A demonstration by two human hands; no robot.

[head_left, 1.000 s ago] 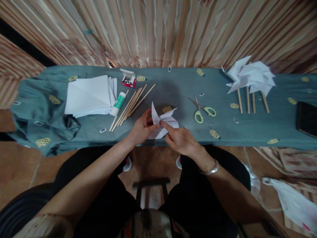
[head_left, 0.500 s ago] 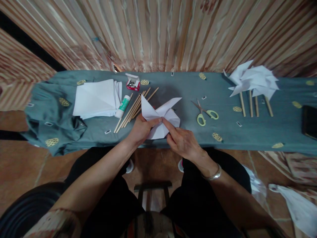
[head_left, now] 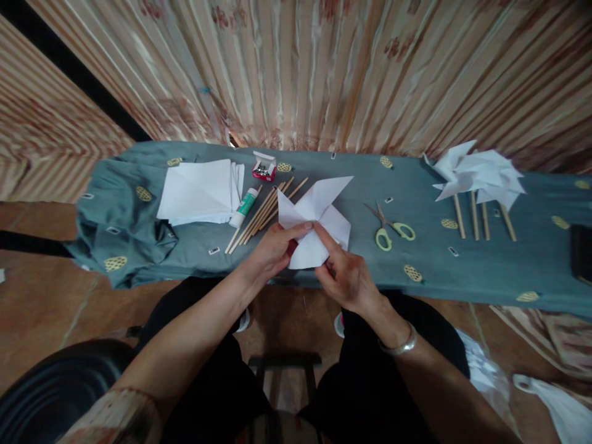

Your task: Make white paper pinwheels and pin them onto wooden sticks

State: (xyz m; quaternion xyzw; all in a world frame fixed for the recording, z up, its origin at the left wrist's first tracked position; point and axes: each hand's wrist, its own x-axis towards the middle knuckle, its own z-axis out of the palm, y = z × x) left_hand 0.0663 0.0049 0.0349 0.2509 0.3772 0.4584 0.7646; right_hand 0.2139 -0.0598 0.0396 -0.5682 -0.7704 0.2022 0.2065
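paper pinwheel [head_left: 320,208], left hand [head_left: 272,251] pinching, right hand [head_left: 348,271] seemingly pressing

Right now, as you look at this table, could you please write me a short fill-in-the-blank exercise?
1. The left hand and right hand both touch a folded paper coloured ____.
2. The blades of the scissors stand ____, not closed.
3. The green-and-white tube lies ____ the paper stack and the wooden sticks.

Missing words: white; open; between.

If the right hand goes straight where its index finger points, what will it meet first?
The right hand would probably meet the folded white paper, which its fingertip seems to touch.
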